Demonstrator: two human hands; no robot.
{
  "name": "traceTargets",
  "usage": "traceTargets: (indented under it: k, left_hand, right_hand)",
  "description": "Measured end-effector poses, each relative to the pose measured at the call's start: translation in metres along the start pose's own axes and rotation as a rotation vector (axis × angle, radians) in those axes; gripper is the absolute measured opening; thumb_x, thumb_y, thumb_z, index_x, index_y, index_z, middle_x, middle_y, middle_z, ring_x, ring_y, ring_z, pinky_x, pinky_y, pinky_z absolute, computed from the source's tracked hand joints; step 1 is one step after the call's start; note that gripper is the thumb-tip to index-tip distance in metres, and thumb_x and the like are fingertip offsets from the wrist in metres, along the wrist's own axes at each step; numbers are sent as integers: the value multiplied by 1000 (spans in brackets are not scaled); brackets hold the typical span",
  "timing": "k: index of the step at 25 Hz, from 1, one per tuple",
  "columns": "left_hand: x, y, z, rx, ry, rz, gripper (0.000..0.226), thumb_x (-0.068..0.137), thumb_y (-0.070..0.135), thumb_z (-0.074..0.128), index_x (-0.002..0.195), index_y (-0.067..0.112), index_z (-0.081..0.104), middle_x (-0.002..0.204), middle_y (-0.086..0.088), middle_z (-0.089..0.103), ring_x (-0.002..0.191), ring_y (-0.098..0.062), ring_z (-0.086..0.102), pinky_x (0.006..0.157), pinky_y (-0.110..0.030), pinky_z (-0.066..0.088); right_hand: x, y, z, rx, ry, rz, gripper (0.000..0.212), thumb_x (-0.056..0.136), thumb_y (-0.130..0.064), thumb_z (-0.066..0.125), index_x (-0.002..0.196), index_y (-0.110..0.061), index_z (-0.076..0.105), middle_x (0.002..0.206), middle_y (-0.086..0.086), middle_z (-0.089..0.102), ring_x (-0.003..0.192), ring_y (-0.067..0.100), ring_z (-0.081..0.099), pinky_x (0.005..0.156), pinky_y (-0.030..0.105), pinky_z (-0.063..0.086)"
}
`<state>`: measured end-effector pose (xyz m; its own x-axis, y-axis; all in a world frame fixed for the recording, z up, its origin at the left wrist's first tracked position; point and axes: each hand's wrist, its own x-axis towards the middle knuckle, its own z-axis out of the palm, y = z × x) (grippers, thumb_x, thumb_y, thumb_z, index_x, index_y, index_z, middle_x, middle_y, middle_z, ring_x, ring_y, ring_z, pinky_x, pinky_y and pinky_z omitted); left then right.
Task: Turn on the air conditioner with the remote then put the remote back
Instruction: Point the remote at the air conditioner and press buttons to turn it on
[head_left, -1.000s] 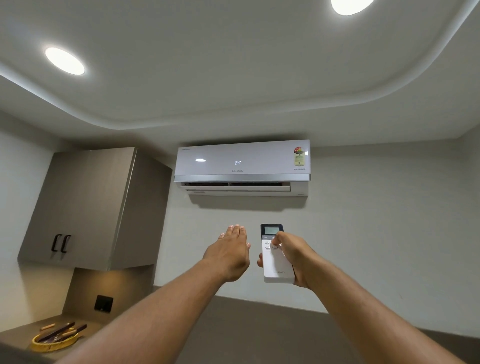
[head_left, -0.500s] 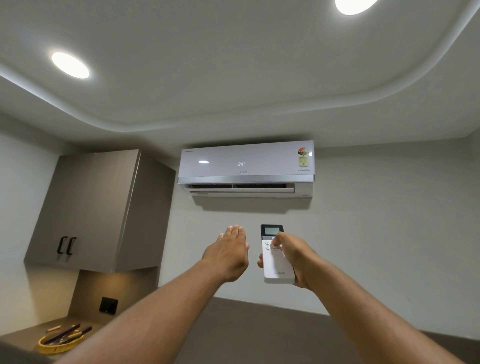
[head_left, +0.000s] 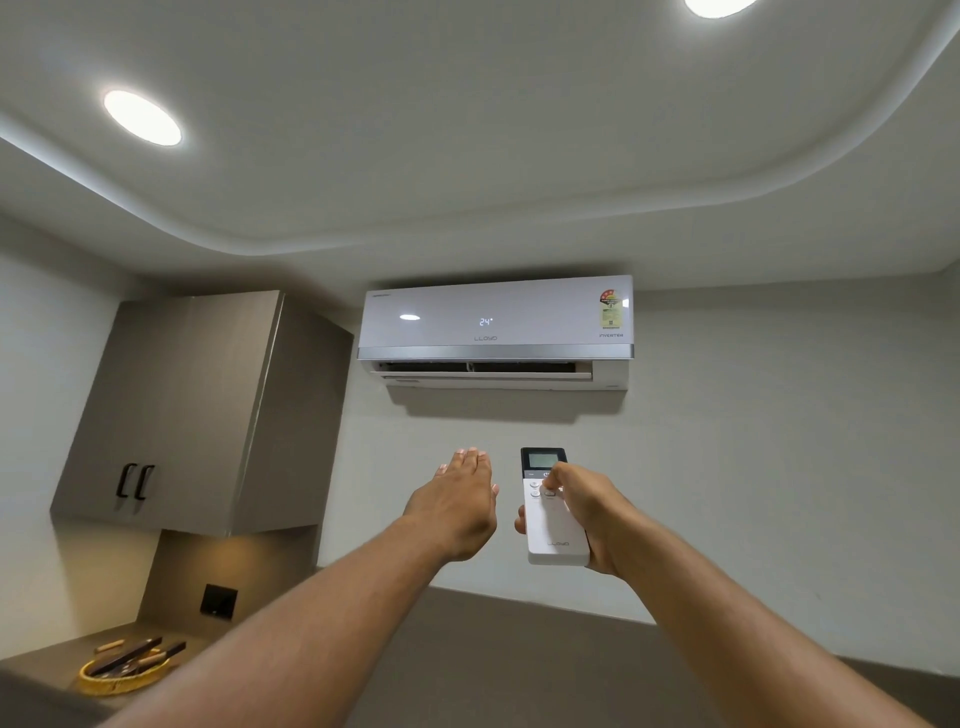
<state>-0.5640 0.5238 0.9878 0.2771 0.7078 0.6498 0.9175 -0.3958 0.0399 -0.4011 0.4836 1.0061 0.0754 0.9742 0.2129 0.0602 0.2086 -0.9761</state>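
A white wall-mounted air conditioner (head_left: 496, 325) hangs high on the far wall. Its front shows a lit "24°" and its bottom flap stands slightly open. My right hand (head_left: 587, 512) holds a white remote (head_left: 553, 530) upright, pointed up at the unit, with the thumb resting on its upper buttons. The remote's small screen is visible above my thumb. My left hand (head_left: 457, 501) is raised beside the remote, flat, fingers together and stretched out, holding nothing.
A grey wall cabinet (head_left: 192, 415) with two black handles hangs at the left. Below it a counter carries a yellow woven tray (head_left: 122, 675) with dark utensils, near a black wall socket (head_left: 218, 601). Two round ceiling lights (head_left: 141, 118) are lit.
Both hands and the remote hold the same pose. The view has drifted slightly, so the air conditioner and cabinet sit a little further right in the frame.
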Motion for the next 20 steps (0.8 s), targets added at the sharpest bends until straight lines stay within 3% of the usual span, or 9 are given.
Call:
traceTargets:
  k: [9,20]
  left_hand:
    - [2,3,5,-13,0,12,57,103,34,18,154,11,5,164,-7,4,150,-20,2,121,-38,9]
    - [2,3,1,-26,9,15,57,103,33,19,153,10,5,164,-7,5,150,-21,3,121,-39,9]
  right_hand:
    - [-4,2,-1,-1,2,11,23,83,-15,45,103,-7,53,70,18,74,64,33,74,63,35,57]
    - [-6,-4,0,-7,33,-26,16,86,-16,45,97,-10,55,60,13,75,58,27,75,55,31,57]
